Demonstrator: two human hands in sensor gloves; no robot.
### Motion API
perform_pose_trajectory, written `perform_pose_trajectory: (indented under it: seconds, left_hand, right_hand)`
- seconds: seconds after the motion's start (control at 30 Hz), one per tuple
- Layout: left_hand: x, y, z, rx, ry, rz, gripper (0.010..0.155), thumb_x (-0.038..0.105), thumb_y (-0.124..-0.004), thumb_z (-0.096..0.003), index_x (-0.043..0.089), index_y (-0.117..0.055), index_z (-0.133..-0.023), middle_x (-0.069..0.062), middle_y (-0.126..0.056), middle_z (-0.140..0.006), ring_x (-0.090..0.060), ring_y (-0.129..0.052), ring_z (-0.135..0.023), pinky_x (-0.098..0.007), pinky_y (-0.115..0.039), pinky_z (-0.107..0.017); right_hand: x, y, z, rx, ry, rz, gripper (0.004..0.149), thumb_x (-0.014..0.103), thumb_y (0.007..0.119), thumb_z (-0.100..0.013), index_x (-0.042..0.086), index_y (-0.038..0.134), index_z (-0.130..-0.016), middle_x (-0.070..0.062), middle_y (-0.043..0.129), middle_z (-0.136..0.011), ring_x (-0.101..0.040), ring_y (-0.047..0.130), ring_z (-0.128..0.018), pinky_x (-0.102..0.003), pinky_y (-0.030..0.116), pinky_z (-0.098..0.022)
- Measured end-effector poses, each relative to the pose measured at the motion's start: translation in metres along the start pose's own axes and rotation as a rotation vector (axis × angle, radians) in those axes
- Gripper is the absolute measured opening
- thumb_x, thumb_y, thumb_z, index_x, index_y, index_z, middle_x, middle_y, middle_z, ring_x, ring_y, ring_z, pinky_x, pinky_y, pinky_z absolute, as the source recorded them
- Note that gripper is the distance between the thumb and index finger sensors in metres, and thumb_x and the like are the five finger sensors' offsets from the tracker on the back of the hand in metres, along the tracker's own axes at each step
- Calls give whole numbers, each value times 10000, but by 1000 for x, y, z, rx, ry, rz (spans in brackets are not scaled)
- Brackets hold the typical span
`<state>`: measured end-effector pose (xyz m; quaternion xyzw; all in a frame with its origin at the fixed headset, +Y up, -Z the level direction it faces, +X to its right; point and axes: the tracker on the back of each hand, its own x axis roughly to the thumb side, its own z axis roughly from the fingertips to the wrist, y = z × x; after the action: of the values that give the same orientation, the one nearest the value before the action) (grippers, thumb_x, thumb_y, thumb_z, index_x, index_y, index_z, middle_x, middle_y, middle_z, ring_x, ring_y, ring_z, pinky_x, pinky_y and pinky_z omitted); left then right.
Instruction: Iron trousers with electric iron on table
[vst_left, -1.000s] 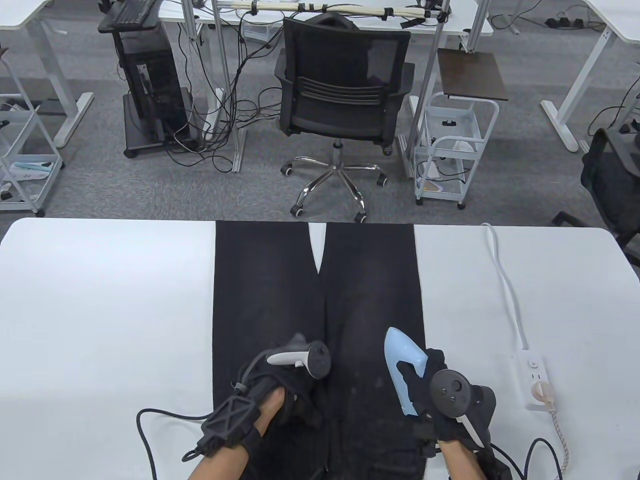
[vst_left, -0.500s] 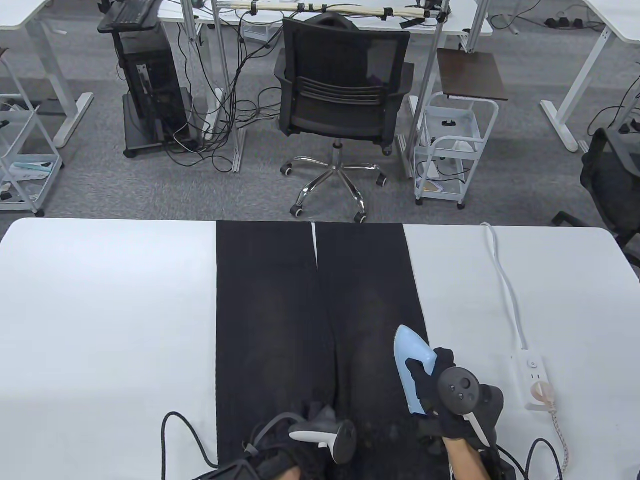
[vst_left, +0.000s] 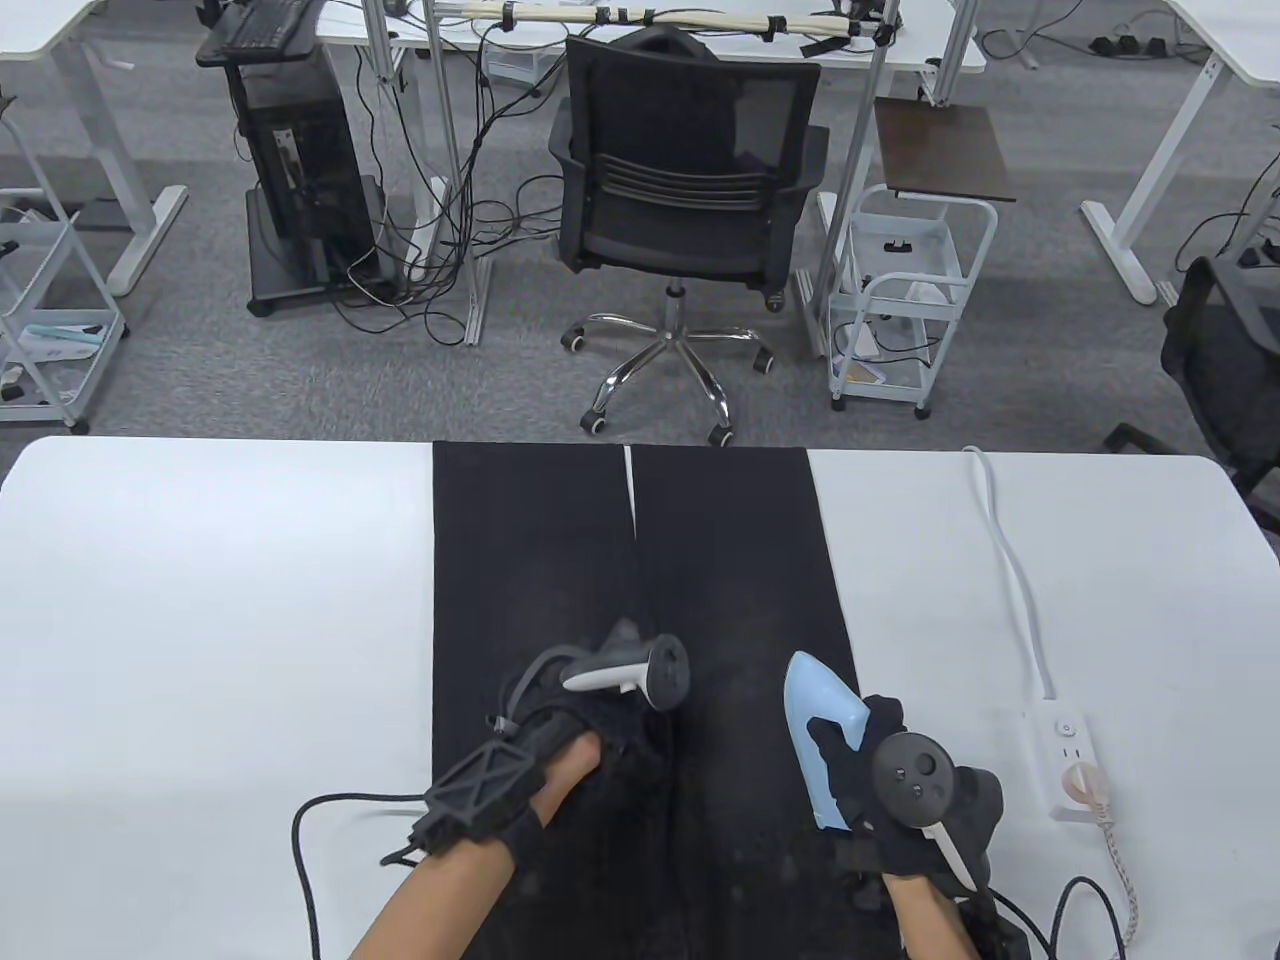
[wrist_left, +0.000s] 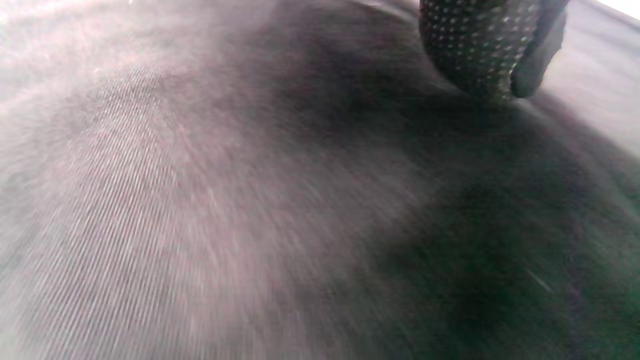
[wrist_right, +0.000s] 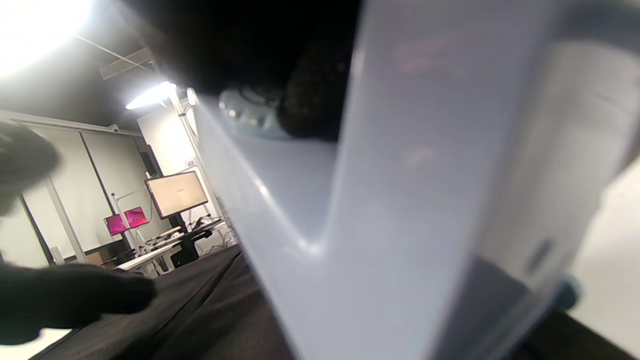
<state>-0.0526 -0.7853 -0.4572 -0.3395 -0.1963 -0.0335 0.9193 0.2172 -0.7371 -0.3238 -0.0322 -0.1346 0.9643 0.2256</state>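
Black trousers (vst_left: 560, 560) lie flat on the white table (vst_left: 200, 600), legs running to the far edge. My left hand (vst_left: 618, 735) rests on the cloth near the middle seam. In the left wrist view the blurred cloth (wrist_left: 250, 200) fills the frame and one gloved fingertip (wrist_left: 480, 45) touches it. My right hand (vst_left: 850, 752) grips the handle of the light blue iron (vst_left: 815, 705), which sits on the right trouser leg, nose pointing away. The iron's body (wrist_right: 400, 200) fills the right wrist view.
A white power strip (vst_left: 1070, 762) with a plug in it lies right of the iron, its white cable (vst_left: 1012, 570) running to the far edge. Glove cables trail off the near edge. An office chair (vst_left: 685, 180) stands beyond the table.
My left hand drew back to the near edge, then moved forward again onto the trousers. The legs closed together and shifted left as it drew back. The iron has barely moved.
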Motion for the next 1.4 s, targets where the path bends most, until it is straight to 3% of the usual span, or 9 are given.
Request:
perform_pose_trajectory:
  seconds: [0.13,0.2,0.43,0.67,0.8,0.93,1.13,1.27,1.4]
  left_hand:
    - [-15,-4,-35,-121,-9,27,1146,621,-822,-409,293,33,-1096,-251,187,-1088,-712,11,-950,-841,-231,-647]
    - [-17,-7,-36,-101,-41,67,1159,623,-818,-390,310,62,-1077,-250,210,-1071,-710,80,-910,-859,-206,-621]
    - [1,-26,-16,-144,-43,23,1156,626,-774,-412,283,114,-1068,-282,251,-1056,-732,113,-907,-897,-206,-605]
    - [34,-62,22,-161,-58,-33,1174,636,-744,-412,232,143,-1065,-332,243,-1049,-778,77,-898,-903,-231,-608]
    - [55,-86,47,-182,-68,-78,1184,642,-725,-415,206,171,-1056,-362,261,-1030,-801,77,-883,-902,-229,-609]
    - [71,-107,71,-170,-91,-131,1181,646,-701,-417,165,164,-1062,-408,233,-1028,-834,39,-874,-899,-250,-610]
    - [65,-118,78,-125,-130,-43,1178,658,-699,-426,176,171,-1058,-366,260,-1028,-800,116,-856,-888,-188,-596]
    - [65,-117,78,-111,-134,-55,1191,668,-697,-427,151,176,-1052,-366,248,-1036,-798,106,-862,-886,-192,-599]
    - [66,-117,78,-111,-137,-58,1188,665,-702,-430,151,162,-1063,-371,243,-1038,-805,100,-861,-887,-193,-600]
  right_hand:
    - [-1,-1,-1,0,7,-4,518,480,768,-512,62,685,-807,69,915,-472,-103,1002,-315,-400,916,-291]
    - [-1,0,-1,2,6,-1,517,479,768,-513,62,685,-807,69,915,-472,-103,1002,-314,-401,916,-291]
    - [3,2,0,24,-10,10,518,480,768,-514,61,685,-808,69,915,-473,-103,1002,-316,-401,916,-292]
    - [17,0,12,89,-100,28,518,477,771,-515,58,686,-809,66,915,-473,-106,1000,-314,-404,913,-291]
    - [25,2,13,229,-161,68,520,473,772,-520,55,683,-815,61,914,-479,-111,996,-317,-408,910,-295]
    - [42,2,14,433,-241,267,521,474,772,-524,57,678,-823,57,912,-487,-115,992,-327,-411,905,-307]
    - [42,21,32,665,-321,412,525,478,766,-525,65,670,-835,57,910,-503,-119,994,-348,-415,903,-325]
    - [39,39,33,643,-319,472,535,483,771,-513,66,678,-835,63,910,-492,-115,993,-334,-413,903,-314]
    - [50,51,13,637,-333,509,539,485,757,-507,72,670,-843,71,903,-501,-118,994,-350,-419,901,-326]
